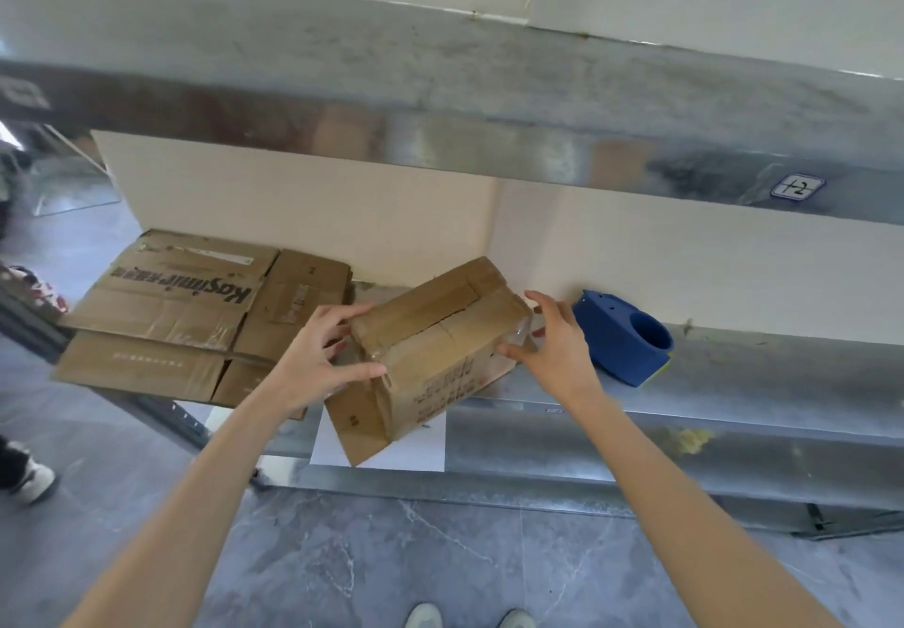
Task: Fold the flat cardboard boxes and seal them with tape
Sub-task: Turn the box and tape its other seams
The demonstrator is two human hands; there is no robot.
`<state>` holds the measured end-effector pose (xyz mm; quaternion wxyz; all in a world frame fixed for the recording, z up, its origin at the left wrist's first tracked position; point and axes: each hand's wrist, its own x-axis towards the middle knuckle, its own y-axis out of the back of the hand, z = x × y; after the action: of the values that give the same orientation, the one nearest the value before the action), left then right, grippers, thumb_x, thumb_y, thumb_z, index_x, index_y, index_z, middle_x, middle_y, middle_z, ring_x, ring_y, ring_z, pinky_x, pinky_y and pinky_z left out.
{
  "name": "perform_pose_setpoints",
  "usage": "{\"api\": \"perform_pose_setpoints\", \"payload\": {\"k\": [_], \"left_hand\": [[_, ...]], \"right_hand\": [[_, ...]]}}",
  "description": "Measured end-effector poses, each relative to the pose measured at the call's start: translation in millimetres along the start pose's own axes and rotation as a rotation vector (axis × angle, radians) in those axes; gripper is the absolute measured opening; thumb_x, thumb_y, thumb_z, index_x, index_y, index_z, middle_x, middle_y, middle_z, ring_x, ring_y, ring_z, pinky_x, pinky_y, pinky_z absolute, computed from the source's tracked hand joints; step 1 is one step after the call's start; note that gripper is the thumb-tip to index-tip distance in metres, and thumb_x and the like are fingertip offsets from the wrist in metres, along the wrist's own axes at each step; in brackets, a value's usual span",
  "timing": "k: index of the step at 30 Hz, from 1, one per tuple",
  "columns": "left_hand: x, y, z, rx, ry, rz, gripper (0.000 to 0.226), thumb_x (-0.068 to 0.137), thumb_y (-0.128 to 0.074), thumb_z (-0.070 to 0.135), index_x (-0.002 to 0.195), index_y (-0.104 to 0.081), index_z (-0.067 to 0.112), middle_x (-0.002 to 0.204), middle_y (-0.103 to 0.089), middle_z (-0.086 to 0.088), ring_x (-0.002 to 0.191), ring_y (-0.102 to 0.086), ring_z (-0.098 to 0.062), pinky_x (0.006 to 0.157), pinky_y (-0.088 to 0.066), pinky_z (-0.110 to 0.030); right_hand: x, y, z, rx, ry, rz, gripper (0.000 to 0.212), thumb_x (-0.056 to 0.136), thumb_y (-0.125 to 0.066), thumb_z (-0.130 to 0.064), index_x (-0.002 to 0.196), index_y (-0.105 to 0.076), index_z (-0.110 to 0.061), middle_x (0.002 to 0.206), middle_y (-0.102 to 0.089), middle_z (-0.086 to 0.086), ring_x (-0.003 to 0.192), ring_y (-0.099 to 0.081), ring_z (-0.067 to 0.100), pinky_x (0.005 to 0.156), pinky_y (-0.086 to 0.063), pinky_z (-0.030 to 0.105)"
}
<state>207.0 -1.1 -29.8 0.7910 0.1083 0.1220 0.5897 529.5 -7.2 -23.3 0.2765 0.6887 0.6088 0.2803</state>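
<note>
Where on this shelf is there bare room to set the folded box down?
Free: the shelf right of the blue tape dispenser, up to the wall behind. Crowded: the left end under flat cardboard, and the middle, where the left hand grips and the right hand touches the folded box, close beside the dispenser.

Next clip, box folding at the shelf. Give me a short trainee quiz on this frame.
1. True or false: the blue tape dispenser lies on the metal shelf, to the right of the folded box.
2. The flat cardboard stack lies: A) left of the folded box; B) on the floor; C) on top of the dispenser.
3. Which hand is nearer the dispenser?
Key: 1 true; 2 A; 3 the right hand.
</note>
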Motion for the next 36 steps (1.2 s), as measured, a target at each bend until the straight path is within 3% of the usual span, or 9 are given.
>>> {"api": "perform_pose_setpoints", "payload": {"k": [4,9,15,22,24,28,31,33,36], "left_hand": [[-22,4,-7,-0.006,-0.025,0.003,0.091,0.052,-0.094,0.034,0.130,-0.052,0.050,0.135,-0.049,0.021,0.122,-0.049,0.005,0.097,-0.042,-0.015],[-43,-2,-12,-0.001,-0.050,0.078,0.090,0.056,-0.093,0.014,0.135,-0.055,0.034,0.123,-0.064,0.019,0.113,-0.061,-0.007,0.090,-0.051,-0.017],[-74,-16,-8,-0.003,-0.010,0.253,0.074,0.060,-0.088,0.020,0.128,-0.062,0.031,0.110,-0.066,0.020,0.102,-0.061,-0.007,0.082,-0.055,-0.017],[-87,-87,13,0.000,-0.076,0.487,0.063,0.071,-0.083,0.021,0.129,-0.059,0.031,0.124,-0.050,0.013,0.118,-0.051,-0.001,0.088,-0.054,-0.018],[-79,-118,19,0.037,-0.106,0.588,0.059,0.070,-0.083,0.019,0.125,-0.062,0.025,0.126,-0.046,0.000,0.117,-0.049,-0.001,0.087,-0.052,-0.013],[-57,-175,41,-0.027,-0.110,0.741,0.056,0.068,-0.083,0.027,0.120,-0.064,0.030,0.132,-0.042,0.005,0.120,-0.051,-0.012,0.078,-0.059,-0.024],[-39,-212,55,-0.026,-0.120,0.861,0.055,0.068,-0.083,0.034,0.118,-0.063,0.036,0.132,-0.043,0.014,0.116,-0.053,-0.009,0.072,-0.059,-0.023],[-27,-235,61,-0.035,-0.116,0.933,0.057,0.068,-0.087,0.029,0.120,-0.063,0.033,0.133,-0.044,0.011,0.117,-0.052,-0.008,0.071,-0.060,-0.024],[-9,-263,64,-0.023,-0.072,0.968,0.058,0.069,-0.090,0.021,0.120,-0.063,0.029,0.135,-0.041,0.009,0.119,-0.051,-0.007,0.072,-0.060,-0.025]], "right_hand": [[-3,-11,-8,-0.001,-0.023,-0.026,0.089,0.072,-0.085,-0.043,0.145,-0.037,-0.025,0.126,-0.053,0.006,0.102,-0.061,0.024,0.085,-0.056,0.047],[-2,-23,-13,0.019,0.016,-0.182,0.083,0.079,-0.077,-0.044,0.147,-0.035,-0.021,0.103,-0.067,0.002,0.094,-0.066,0.019,0.087,-0.056,0.046],[6,-33,-24,0.161,0.109,-0.335,0.093,0.088,-0.073,-0.030,0.158,-0.011,-0.025,0.096,-0.065,-0.011,0.090,-0.062,0.003,0.091,-0.047,0.024],[27,-15,-25,0.272,0.265,-0.559,0.029,0.099,-0.058,-0.028,0.117,-0.039,-0.041,0.117,-0.061,-0.018,0.103,-0.057,-0.014,0.097,-0.045,0.029],[36,-1,-18,0.314,0.268,-0.624,0.022,0.101,-0.054,-0.029,0.121,-0.048,-0.036,0.128,-0.061,-0.013,0.114,-0.057,-0.003,0.107,-0.043,0.037],[49,35,-1,0.314,0.303,-0.699,0.039,0.098,-0.051,-0.047,0.136,-0.052,-0.038,0.135,-0.056,-0.017,0.123,-0.053,0.000,0.110,-0.043,0.039],[54,57,14,0.323,0.358,-0.751,0.062,0.083,-0.058,-0.063,0.141,-0.045,-0.042,0.129,-0.051,-0.029,0.113,-0.049,-0.019,0.099,-0.047,0.022],[57,68,28,0.271,0.423,-0.774,0.068,0.078,-0.071,-0.059,0.139,-0.045,-0.046,0.127,-0.047,-0.035,0.109,-0.045,-0.026,0.088,-0.044,0.007],[66,79,49,0.209,0.488,-0.782,0.067,0.076,-0.084,-0.035,0.131,-0.050,-0.048,0.128,-0.048,-0.031,0.112,-0.046,-0.021,0.092,-0.042,0.009]]}}
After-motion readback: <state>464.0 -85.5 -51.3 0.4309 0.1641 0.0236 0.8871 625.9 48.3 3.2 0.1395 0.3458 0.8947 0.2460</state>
